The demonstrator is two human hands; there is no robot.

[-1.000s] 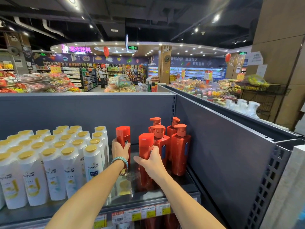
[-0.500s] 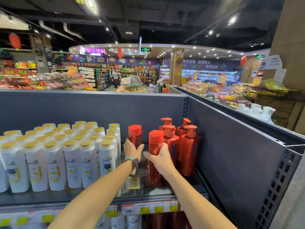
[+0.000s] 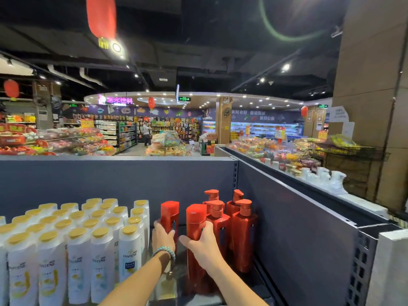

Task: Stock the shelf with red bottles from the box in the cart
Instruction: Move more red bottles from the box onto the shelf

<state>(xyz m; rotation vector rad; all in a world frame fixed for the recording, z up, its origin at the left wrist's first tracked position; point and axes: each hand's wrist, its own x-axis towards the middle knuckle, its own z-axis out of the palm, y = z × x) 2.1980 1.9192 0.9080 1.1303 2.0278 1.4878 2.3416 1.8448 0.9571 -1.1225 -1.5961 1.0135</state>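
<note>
On my feed both hands are up on the shelf (image 3: pixel 249 281), each wrapped around its own red flat-capped bottle. My left hand (image 3: pixel 163 236), with a beaded bracelet (image 3: pixel 164 252) at the wrist, is clasped on the rear flat-capped bottle (image 3: pixel 169 217); the fingers curl around its left side and the thumb presses on the front. My right hand (image 3: pixel 202 242) is closed on the front flat-capped bottle (image 3: pixel 196 219), thumb on the left face and fingers (image 3: pixel 209 227) reaching round the right edge. Both bottles stand upright, the one on the right nearer to me and the other set further back and to the left, with a narrow gap between them.

Just to the right, touching or very nearly touching the front bottle, stands a cluster of four red pump bottles (image 3: pixel 242 237), two in front and two behind, tucked close to the grey side panel (image 3: pixel 304 235). To the left of my left hand are ranks of white bottles with gold caps (image 3: pixel 130 250) (the labels read Pantene), the nearest column just beside the left wrist. The grey back panel (image 3: pixel 110 180) rises behind everything. The cart and box are out of my view. Beyond the panel the shop floor shows produce displays and a red lantern (image 3: pixel 101 17) hanging overhead
</note>
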